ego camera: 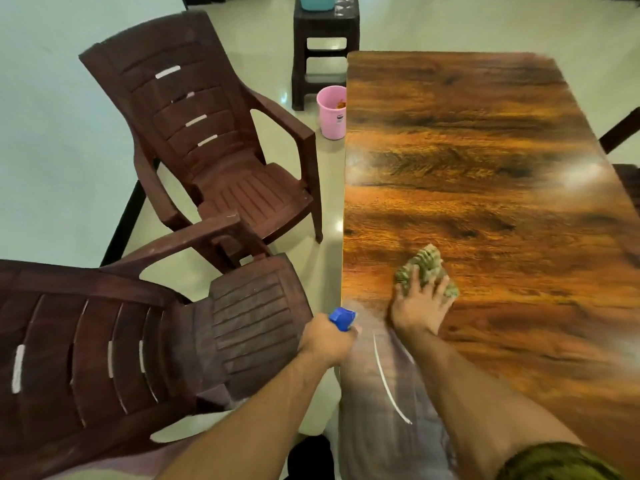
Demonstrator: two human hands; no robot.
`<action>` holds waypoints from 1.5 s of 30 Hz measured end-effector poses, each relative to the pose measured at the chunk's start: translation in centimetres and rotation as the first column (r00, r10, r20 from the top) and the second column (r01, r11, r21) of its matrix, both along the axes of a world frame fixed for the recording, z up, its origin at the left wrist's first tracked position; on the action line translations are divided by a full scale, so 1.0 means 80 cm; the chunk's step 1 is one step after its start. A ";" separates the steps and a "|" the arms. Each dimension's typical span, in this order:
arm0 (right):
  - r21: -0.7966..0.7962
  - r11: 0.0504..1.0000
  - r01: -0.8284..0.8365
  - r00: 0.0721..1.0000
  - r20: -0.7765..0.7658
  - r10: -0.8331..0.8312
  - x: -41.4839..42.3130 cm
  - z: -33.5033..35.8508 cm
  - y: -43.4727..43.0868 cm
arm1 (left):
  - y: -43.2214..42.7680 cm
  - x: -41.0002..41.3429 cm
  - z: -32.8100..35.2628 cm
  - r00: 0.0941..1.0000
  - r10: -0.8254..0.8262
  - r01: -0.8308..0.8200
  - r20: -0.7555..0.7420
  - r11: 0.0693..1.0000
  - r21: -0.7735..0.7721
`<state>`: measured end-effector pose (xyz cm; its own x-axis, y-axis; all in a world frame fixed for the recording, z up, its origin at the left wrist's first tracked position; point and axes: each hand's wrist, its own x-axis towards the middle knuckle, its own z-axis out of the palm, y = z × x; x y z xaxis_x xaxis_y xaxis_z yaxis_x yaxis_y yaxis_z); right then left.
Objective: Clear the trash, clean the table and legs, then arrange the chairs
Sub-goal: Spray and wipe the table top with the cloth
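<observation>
A glossy wood-grain table (485, 150) fills the right half of the view. My right hand (417, 304) presses a crumpled green-brown cloth (424, 265) flat on the tabletop near its left edge, fingers spread over it. My left hand (327, 337) grips a spray bottle with a blue nozzle (342, 317) just off the table's left edge; the bottle's body is hidden behind the hand. Two dark brown plastic chairs stand left of the table, one far (221, 140) and one near (138, 348), both turned away from it.
A pink bucket (331, 112) with orange scraps inside sits on the floor by the table's far left corner. Behind it stands a dark plastic stool (323, 53) with a teal tub on top. Part of another chair (623, 133) shows at the right edge.
</observation>
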<state>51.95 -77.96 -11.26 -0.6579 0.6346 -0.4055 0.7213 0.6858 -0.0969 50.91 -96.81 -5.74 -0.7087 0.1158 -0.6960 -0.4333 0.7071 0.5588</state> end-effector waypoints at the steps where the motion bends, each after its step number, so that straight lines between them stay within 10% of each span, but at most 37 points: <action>1: -0.003 0.993 -0.122 0.992 0.026 0.122 -0.001 0.000 -0.024 | 0.001 0.004 -0.002 1.000 -0.002 0.002 -0.001 1.000 0.015; 4: -0.119 0.662 -0.740 0.667 -0.004 0.745 0.028 0.001 -0.089 | 0.001 0.023 -0.003 1.000 -0.025 0.024 0.015 0.998 0.052; 6: -0.161 0.467 -0.870 0.481 -0.065 0.874 0.061 0.002 -0.084 | -0.004 0.032 -0.002 0.998 -0.057 0.057 -0.011 0.998 0.028; 9: -0.112 0.719 -0.686 0.728 -0.082 0.681 0.102 0.004 -0.032 | -0.014 0.044 -0.006 0.997 -0.075 0.075 0.014 0.997 0.003; 12: 0.014 0.995 -0.097 0.995 -0.006 0.098 0.140 0.002 0.026 | -0.012 0.067 -0.009 0.994 -0.106 0.106 0.024 0.994 0.004; 19: 0.011 0.980 -0.197 0.980 0.025 0.197 0.212 0.008 0.073 | 0.045 0.146 0.011 0.903 -0.424 0.413 0.067 0.901 0.128; 22: 0.035 0.981 -0.190 0.981 0.043 0.189 0.258 0.009 0.105 | 0.066 0.165 0.005 0.949 -0.314 0.315 -0.029 0.945 0.093; 30: -0.012 0.939 0.343 0.939 0.038 -0.343 0.299 0.022 0.117 | 0.047 0.206 0.007 0.964 -0.266 0.266 0.015 0.959 -0.103; 34: -0.077 0.947 -0.310 0.950 -0.041 0.308 0.282 0.009 0.030 | 0.037 0.234 0.005 0.984 -0.177 0.176 -0.006 0.982 -0.065; 36: -0.087 0.673 -0.734 0.679 -0.109 0.726 0.319 -0.001 0.000 | 0.038 0.247 0.008 0.976 -0.216 0.212 -0.026 0.973 -0.093; 39: -0.017 0.412 -0.911 0.408 -0.170 0.897 0.379 -0.009 0.037 | 0.042 0.261 0.007 0.978 -0.193 0.179 -0.085 0.973 -0.147; 42: 0.067 0.640 -0.765 0.630 -0.124 0.767 0.414 -0.011 0.103 | 0.043 0.275 0.003 0.983 -0.182 0.179 -0.013 0.976 -0.123; 45: 0.060 0.984 -0.170 0.976 -0.131 0.176 0.413 -0.007 0.104 | 0.041 0.294 0.003 0.983 -0.177 0.182 0.045 0.976 -0.120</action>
